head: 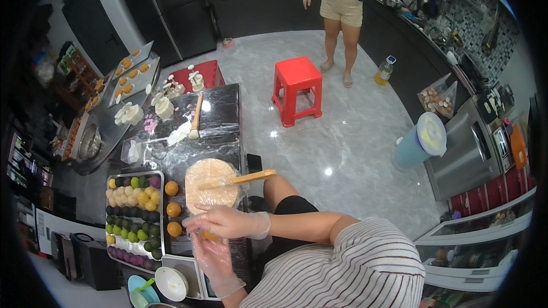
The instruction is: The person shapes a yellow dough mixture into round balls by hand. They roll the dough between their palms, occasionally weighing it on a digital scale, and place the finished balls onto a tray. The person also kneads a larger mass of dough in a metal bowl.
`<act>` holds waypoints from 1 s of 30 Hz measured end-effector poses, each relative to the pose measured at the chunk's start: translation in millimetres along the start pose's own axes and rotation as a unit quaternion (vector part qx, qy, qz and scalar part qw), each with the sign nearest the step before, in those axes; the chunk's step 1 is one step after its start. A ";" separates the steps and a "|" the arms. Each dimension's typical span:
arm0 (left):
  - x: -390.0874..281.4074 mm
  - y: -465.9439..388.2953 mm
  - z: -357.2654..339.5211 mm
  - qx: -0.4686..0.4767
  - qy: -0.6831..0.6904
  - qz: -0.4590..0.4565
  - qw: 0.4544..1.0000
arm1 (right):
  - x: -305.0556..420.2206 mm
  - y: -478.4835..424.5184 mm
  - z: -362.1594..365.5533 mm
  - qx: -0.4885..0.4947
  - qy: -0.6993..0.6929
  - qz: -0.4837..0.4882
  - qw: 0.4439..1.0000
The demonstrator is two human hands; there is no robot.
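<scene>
My right hand [222,222], in a clear plastic glove, lies over my gloved left hand [212,254], whose palm faces up. Between the palms shows part of an orange ball [208,235]. Just beyond my hands, a round pale slab [209,199] lies under plastic film, with a wooden utensil [254,176] across it. Orange-brown balls [174,210] stand in a column left of the slab. Farther left, a metal tray [163,205] holds rows of yellow, cream, black, green and purple balls. White plunger moulds [162,107], a wooden-handled brush [197,115] and white powder [179,134] are higher up the dark table.
A white bowl [171,283] and a blue bowl [141,287] stand near the bottom left. Trays of baked pieces [133,80] lie beyond the moulds. A red stool [298,90] stands on the floor, with another person [342,8] behind it. A blue bin [413,147] is right.
</scene>
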State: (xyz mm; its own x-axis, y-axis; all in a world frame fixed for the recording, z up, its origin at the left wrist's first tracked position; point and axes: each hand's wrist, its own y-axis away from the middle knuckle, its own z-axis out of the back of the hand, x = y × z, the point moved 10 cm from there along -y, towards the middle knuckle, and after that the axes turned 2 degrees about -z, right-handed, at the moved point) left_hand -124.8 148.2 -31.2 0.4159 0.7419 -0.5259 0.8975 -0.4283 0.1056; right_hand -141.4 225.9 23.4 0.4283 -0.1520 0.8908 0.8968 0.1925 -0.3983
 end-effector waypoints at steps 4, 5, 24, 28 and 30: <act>-6.2 5.2 -5.4 -0.042 -0.043 -0.020 0.998 | 20.1 1.8 -7.2 -0.046 0.148 0.052 0.986; -7.6 7.8 -10.8 -0.055 -0.058 -0.024 0.997 | 17.0 0.8 -11.2 -0.041 0.171 0.040 0.984; -30.2 15.3 1.9 -0.088 -0.018 -0.066 0.994 | 21.6 -6.3 -26.5 -0.052 0.136 -0.007 0.989; -25.9 14.2 13.6 -0.126 -0.016 -0.060 0.990 | -12.4 -13.8 -33.0 0.053 0.030 -0.045 0.997; -28.6 4.3 23.7 -0.031 -0.027 -0.104 0.994 | -12.2 -7.5 -16.6 -0.080 0.009 -0.050 0.996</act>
State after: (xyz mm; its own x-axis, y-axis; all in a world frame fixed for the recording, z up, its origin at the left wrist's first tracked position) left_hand -136.3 112.9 -35.7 0.2130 0.7816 -0.5863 0.9713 -0.2346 0.0401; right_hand -151.5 210.3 11.8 0.3366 -0.1796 0.9244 0.9406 0.0190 -0.3389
